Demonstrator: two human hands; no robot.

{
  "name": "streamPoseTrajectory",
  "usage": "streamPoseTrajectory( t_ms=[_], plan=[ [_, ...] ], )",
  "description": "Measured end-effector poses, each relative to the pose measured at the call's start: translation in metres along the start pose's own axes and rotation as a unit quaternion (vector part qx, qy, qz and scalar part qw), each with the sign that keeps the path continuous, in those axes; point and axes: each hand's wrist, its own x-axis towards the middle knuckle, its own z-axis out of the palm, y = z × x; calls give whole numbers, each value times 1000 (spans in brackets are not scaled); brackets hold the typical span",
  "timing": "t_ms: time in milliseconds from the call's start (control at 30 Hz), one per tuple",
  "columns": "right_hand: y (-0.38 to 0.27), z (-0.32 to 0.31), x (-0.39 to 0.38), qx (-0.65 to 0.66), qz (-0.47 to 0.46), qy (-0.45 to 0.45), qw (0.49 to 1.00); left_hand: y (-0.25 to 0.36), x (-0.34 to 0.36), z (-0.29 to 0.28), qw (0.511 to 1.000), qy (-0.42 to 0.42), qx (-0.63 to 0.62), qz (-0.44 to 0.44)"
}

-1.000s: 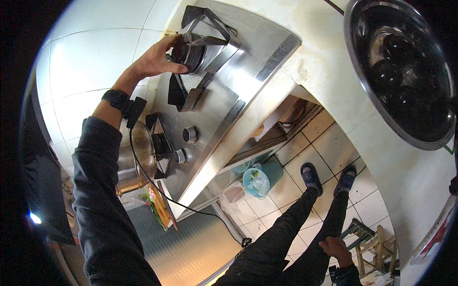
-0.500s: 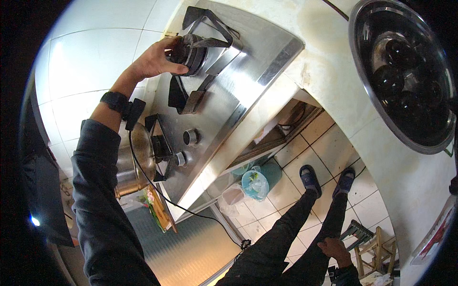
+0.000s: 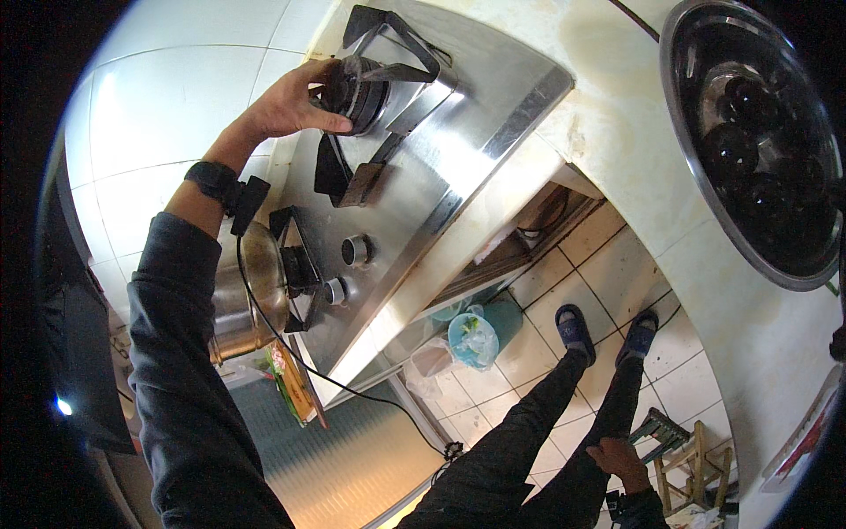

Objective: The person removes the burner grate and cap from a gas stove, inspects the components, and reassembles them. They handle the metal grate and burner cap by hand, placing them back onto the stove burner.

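My left hand point(image 3: 304, 101) reaches over the steel gas stove point(image 3: 423, 167), its fingers and thumb closed around the black round burner point(image 3: 363, 95). The burner sits between the dark prongs of a pan support point(image 3: 352, 176). A watch-like black band and a small black device with a cable are on my left wrist. My right hand point(image 3: 619, 460) hangs low beside my leg with its fingers curled. Close to it is a dark green slatted thing point(image 3: 661, 432); I cannot tell whether the hand holds it.
A metal pot point(image 3: 251, 291) stands at the other burner, near two stove knobs point(image 3: 355, 250). On the pale counter point(image 3: 617, 115) at right rests a wide metal basin point(image 3: 683, 176) with dark round things in it. A blue bin point(image 3: 493, 331) and a wooden stool point(image 3: 699, 467) stand on the tiled floor.
The view has shifted slightly. My left hand keeps its hold on the burner, and the right hand stays low beside my leg.
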Motion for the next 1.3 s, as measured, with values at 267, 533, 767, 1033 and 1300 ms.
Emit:
streamPoseTrajectory(
  t_ms=[267, 533, 767, 1033, 1300],
  plan=[
    [-5, -9, 2, -12, 26, -26, 999, -1, 4, -7, 998, -10, 51, 40],
    [-27, -34, -2, -52, 36, -31, 998, -5, 2, -2, 997, 32, 53, 55],
    [-44, -52, -6, -46, 4, -48, 998, -20, -7, 8, 996, 77, 36, 29],
    [-64, -63, -10, -57, -59, -21, 996, -19, -9, 11, 992, 104, 38, 65],
    [-65, -59, 0, -61, -25, -9, 998, -17, -4, 7, 990, 96, 76, 74]
  ],
)
